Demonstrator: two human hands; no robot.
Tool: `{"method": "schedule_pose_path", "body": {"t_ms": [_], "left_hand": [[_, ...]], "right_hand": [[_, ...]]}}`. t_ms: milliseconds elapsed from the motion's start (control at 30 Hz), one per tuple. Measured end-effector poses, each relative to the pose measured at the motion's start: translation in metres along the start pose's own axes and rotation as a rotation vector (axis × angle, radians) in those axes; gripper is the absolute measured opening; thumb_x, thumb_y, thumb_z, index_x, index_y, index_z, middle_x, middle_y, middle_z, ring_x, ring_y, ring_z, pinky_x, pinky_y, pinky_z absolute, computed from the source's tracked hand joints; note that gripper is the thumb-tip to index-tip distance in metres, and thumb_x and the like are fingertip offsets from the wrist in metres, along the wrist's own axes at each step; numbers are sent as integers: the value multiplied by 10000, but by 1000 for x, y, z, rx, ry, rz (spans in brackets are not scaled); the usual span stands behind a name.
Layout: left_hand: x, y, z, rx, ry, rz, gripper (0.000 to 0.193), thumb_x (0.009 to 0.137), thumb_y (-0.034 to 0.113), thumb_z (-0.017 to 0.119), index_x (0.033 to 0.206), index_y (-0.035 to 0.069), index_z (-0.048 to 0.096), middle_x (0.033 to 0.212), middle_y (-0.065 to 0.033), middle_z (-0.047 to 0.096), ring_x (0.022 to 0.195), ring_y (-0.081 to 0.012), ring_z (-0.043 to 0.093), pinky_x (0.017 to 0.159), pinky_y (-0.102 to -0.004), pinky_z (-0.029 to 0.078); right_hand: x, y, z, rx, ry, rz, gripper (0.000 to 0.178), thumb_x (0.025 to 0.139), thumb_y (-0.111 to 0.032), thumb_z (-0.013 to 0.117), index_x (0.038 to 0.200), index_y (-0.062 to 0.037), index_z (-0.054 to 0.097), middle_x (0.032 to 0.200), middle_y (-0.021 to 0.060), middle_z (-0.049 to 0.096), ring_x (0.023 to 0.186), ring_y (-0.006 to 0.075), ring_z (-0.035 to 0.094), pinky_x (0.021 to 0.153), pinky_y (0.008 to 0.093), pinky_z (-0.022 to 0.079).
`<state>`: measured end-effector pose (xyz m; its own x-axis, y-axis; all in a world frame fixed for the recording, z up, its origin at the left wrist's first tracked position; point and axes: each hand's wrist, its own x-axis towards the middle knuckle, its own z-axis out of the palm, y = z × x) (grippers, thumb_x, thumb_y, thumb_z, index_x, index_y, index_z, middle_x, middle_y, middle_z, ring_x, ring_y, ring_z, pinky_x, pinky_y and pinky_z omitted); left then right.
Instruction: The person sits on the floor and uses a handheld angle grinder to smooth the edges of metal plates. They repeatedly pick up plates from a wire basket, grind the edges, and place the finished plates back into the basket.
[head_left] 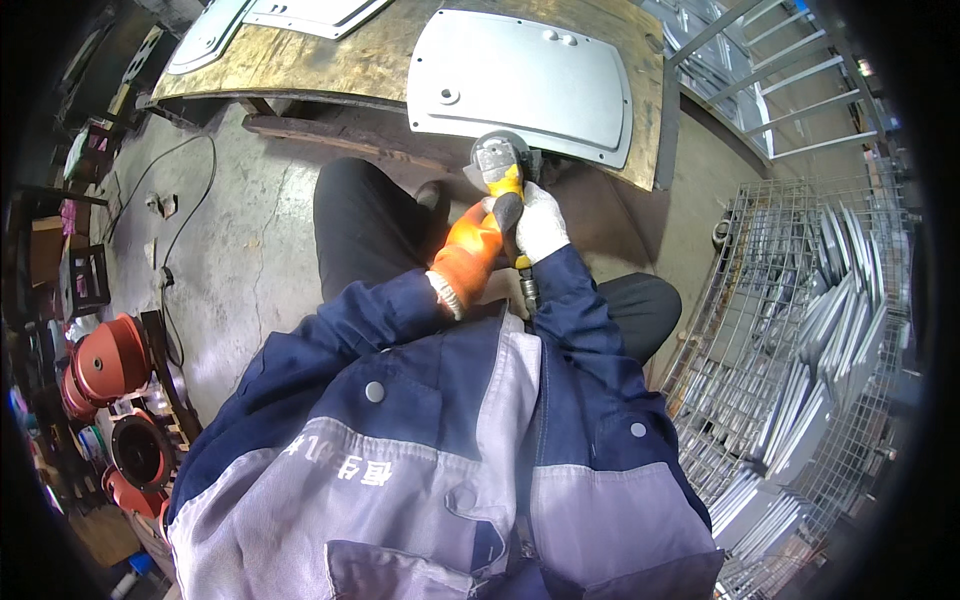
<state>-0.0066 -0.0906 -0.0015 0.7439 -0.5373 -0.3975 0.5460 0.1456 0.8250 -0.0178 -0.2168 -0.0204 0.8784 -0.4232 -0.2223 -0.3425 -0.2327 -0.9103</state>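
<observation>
With both gloved hands I hold a yellow and grey angle grinder in front of me. My left hand, in an orange glove, is closed around its near left side, by a dark rounded part. My right hand, in a white glove, wraps the tool's body from the right. A metal coupling hangs from the tool's lower end. The grinder's round disc is at the near edge of a pale grey metal plate lying on the wooden table; whether they touch I cannot tell. The plate has a ringed hole and two small knobs.
More grey plates lie on the worn wooden tabletop at the far left. To the right stands a wire basket with stacked metal plates. A black cable runs over the concrete floor; red round castings sit at left.
</observation>
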Motion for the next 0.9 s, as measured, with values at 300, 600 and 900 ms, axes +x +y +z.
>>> {"method": "schedule_pose_path", "body": {"t_ms": [300, 600, 900], "left_hand": [[-4, 11, 35, -37, -52, -71, 410, 950, 342, 585, 1213, 28, 570, 1020, -95, 649, 897, -192, 631, 786, -327, 518], [43, 0, 53, -6, -204, -527, 513, 918, 479, 595, 1247, 85, 569, 1057, -49, 648, 960, -177, 589, 874, -317, 450], [141, 4, -14, 163, -80, 58, 450, 1011, 343, 412, 1281, -11, 479, 1227, -169, 602, 1105, -288, 584, 922, -374, 468]], "right_hand": [[-7, 12, -23, 308, 53, 110, 308, 759, -114, 781, 1008, -15, 629, 870, 53, 645, 756, 141, 584, 692, 286, 487], [-17, 34, -89, 408, 233, 181, 259, 790, -118, 754, 974, -12, 605, 759, 64, 629, 590, 146, 589, 520, 288, 482], [-85, 8, -136, 588, 257, 250, 249, 826, -124, 720, 982, -18, 558, 689, 84, 607, 503, 177, 594, 452, 301, 495]]}}
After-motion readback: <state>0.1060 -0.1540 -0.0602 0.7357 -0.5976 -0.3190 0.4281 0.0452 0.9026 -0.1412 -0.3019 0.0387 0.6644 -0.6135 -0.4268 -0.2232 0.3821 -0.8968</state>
